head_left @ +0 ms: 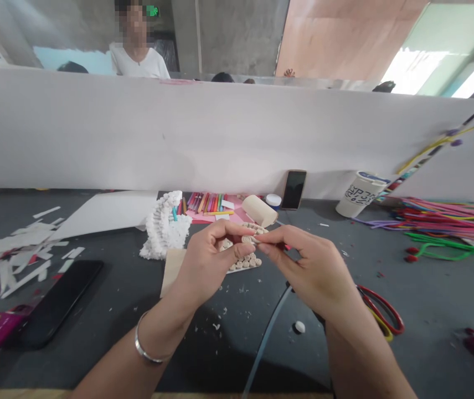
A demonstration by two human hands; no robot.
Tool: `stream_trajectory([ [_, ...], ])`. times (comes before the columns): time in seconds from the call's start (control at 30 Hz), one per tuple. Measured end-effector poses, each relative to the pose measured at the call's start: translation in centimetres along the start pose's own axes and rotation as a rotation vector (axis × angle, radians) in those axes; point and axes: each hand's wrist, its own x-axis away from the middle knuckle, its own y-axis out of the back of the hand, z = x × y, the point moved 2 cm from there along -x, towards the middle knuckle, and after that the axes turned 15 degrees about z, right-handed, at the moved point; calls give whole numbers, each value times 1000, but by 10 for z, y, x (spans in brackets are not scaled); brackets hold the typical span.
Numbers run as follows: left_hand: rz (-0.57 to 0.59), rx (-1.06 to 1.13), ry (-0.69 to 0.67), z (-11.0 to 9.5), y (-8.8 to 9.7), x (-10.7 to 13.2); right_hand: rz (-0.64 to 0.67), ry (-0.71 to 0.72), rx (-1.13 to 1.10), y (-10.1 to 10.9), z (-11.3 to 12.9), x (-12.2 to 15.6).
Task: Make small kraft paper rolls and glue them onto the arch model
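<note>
My left hand [212, 257] and my right hand [307, 266] meet above the dark table [137, 332], both pinched shut on a small pale bead-like piece [248, 239]. A silver bracelet circles my left wrist. Right under the hands lies a tan card [173, 269] covered with several small round pale pieces [247, 261]. A white foam model [163, 227] stands just left of the hands. A thin grey tube [268, 332] runs down from beneath my right hand.
A black phone [58, 302] lies at left beside white paper strips [8, 260]. Red-handled scissors [380, 310] and coloured pipe cleaners [448, 219] lie at right. Markers [207, 204], a paper roll [259, 210], a second phone [294, 189] and a cup [359, 194] stand by the white partition; a person sits beyond.
</note>
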Motion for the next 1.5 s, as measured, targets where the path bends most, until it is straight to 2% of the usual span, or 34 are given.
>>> stream_trajectory([
  [0.2, 92, 134, 61, 2, -1, -1, 44, -11, -83, -1, 3, -2],
  [0.33, 155, 122, 68, 0, -1, 0, 87, -23, -185, 2, 3, -1],
  [0.47, 210, 60, 78, 1, 1, 2, 124, -99, -230, 3, 2, 0],
  [0.63, 178, -98, 24, -2, 4, 4, 120, -122, -179, 1, 2, 0],
  [0.87, 168, -266, -61, -19, 4, 5, 30, -91, -127, 0, -2, -1],
  [1.0, 128, -365, -68, -18, 5, 5, 23, -37, -67, 1, -1, -1],
  [1.13, 104, -466, -143, -16, 3, 6, -16, -42, -51, 1, -1, 0],
  [1.33, 45, -517, -218, -18, 0, 8, -82, -63, -22, 3, 0, 2],
  [1.5, 28, -537, -215, -17, -2, 6, -70, -22, 23, 4, 4, 2],
])
